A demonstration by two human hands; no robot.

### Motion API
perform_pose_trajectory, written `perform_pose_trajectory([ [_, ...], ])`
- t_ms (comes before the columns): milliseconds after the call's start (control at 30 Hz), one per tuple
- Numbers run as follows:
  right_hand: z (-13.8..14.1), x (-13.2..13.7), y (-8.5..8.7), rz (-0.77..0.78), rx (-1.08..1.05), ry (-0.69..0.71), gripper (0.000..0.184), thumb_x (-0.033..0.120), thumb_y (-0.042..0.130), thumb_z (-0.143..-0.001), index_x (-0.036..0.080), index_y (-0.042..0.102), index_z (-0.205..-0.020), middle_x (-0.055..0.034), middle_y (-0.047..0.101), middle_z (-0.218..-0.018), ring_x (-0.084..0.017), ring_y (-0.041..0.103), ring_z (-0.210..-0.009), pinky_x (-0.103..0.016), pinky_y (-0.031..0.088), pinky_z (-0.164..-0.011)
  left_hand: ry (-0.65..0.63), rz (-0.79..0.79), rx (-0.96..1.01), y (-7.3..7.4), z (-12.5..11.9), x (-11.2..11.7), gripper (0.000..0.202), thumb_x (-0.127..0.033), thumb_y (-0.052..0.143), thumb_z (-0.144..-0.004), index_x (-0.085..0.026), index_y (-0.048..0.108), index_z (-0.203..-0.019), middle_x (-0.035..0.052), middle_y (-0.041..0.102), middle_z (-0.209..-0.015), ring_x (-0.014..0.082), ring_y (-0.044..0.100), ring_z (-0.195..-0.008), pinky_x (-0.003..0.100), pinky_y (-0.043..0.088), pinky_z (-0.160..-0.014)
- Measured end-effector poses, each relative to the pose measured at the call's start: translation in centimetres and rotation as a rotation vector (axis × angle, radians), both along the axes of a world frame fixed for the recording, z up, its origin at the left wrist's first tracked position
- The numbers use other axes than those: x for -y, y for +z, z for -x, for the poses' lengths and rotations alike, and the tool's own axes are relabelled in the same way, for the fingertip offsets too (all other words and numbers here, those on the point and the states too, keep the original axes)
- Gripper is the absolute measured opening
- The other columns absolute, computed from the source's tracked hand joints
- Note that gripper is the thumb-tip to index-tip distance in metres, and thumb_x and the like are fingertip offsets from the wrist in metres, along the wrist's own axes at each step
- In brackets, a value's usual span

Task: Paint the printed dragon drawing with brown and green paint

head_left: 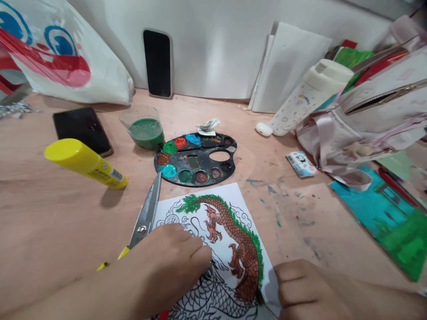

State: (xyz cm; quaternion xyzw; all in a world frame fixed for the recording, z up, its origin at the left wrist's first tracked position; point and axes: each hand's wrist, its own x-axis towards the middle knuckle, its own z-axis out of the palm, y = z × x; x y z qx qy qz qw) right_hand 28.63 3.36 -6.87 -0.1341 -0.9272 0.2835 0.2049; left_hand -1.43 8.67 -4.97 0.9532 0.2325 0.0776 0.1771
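A sheet with a dragon drawing [230, 240], partly painted brown and green, lies on the wooden table in front of me. My left hand [167, 262] rests on its left part, fingers curled together and pressing on the paper. My right hand [300, 289] sits at the sheet's lower right edge with its fingers folded in; whether anything is in them is hidden. Scissors with yellow handles [145, 218] lie just left of the sheet, beside my left hand. A black paint palette [196, 160] with wells of colour sits beyond the drawing.
A cup of green paint [145, 129], a yellow glue stick [86, 163] and a dark phone [82, 129] lie to the left. Another phone [158, 62] leans on the wall. A white bottle [310, 95], bags and a painted picture [383, 218] crowd the right; a plastic bag [60, 53] far left.
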Motion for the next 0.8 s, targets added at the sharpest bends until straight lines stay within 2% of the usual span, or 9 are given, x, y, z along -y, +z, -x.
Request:
perform_pose_trajectory([
  [167, -0.2, -0.5, 0.3, -0.123, -0.062, -0.084, 0.032, 0.023, 0.059, -0.093, 0.023, 0.050, -0.063, 0.0044, 0.041, -0.055, -0.013, 0.040, -0.050, -0.030, 0.035, -0.051, -0.023, -0.007, -0.028, 0.3, -0.1, -0.1, 0.023, -0.006, 0.033, -0.089, -0.021, 0.043, -0.075, 0.0002, 0.053, -0.068, 0.0192, 0.043, -0.057, 0.036, 0.029, -0.057],
  [233, -0.2, -1.0, 0.7, -0.202, -0.065, -0.072, 0.024, 0.020, 0.062, -0.090, 0.022, 0.056, -0.067, 0.0048, 0.042, -0.054, -0.013, 0.042, -0.052, -0.031, 0.034, -0.051, -0.024, 0.001, -0.030, 0.4, -0.1, -0.2, 0.022, -0.007, 0.033, -0.089, -0.021, 0.043, -0.075, 0.0000, 0.053, -0.068, 0.0189, 0.043, -0.057, 0.035, 0.029, -0.057],
  [333, -0.1, -1.4, 1.2, -0.281, -0.044, -0.060, 0.017, 0.023, 0.066, -0.088, 0.020, 0.060, -0.072, 0.0051, 0.041, -0.052, -0.014, 0.041, -0.052, -0.032, 0.030, -0.050, -0.023, 0.008, -0.029, 0.3, -0.1, -0.2, 0.022, -0.008, 0.033, -0.090, -0.021, 0.043, -0.075, -0.0003, 0.052, -0.068, 0.0188, 0.044, -0.057, 0.035, 0.029, -0.057],
  [433, -0.1, -1.5, 1.4, -0.308, -0.055, -0.089, 0.020, 0.027, 0.063, -0.091, 0.018, 0.062, -0.072, 0.0040, 0.043, -0.052, -0.014, 0.039, -0.053, -0.033, 0.028, -0.050, -0.017, 0.006, -0.036, 0.3, -0.1, -0.1, 0.021, -0.007, 0.035, -0.090, -0.021, 0.042, -0.075, -0.0005, 0.052, -0.068, 0.0189, 0.045, -0.058, 0.036, 0.028, -0.057],
  [667, -0.1, -1.6, 1.9, -0.325, -0.021, -0.101, 0.023, 0.024, 0.055, -0.096, 0.015, 0.064, -0.077, 0.0000, 0.049, -0.054, -0.017, 0.044, -0.056, -0.035, 0.027, -0.055, 0.008, -0.024, 0.012, 0.1, -0.2, -0.2, 0.020, -0.006, 0.037, -0.088, -0.021, 0.039, -0.074, -0.0017, 0.051, -0.066, 0.0184, 0.042, -0.056, 0.035, 0.027, -0.057],
  [800, 0.0, -1.4, 1.7, -0.300, -0.029, -0.079, 0.020, 0.022, 0.061, -0.093, 0.017, 0.062, -0.074, 0.0029, 0.045, -0.055, -0.014, 0.042, -0.055, -0.032, 0.028, -0.056, -0.017, -0.021, 0.011, 0.0, -0.2, -0.3, 0.019, -0.007, 0.036, -0.086, -0.021, 0.039, -0.075, -0.0008, 0.050, -0.066, 0.0189, 0.041, -0.056, 0.035, 0.025, -0.056],
])
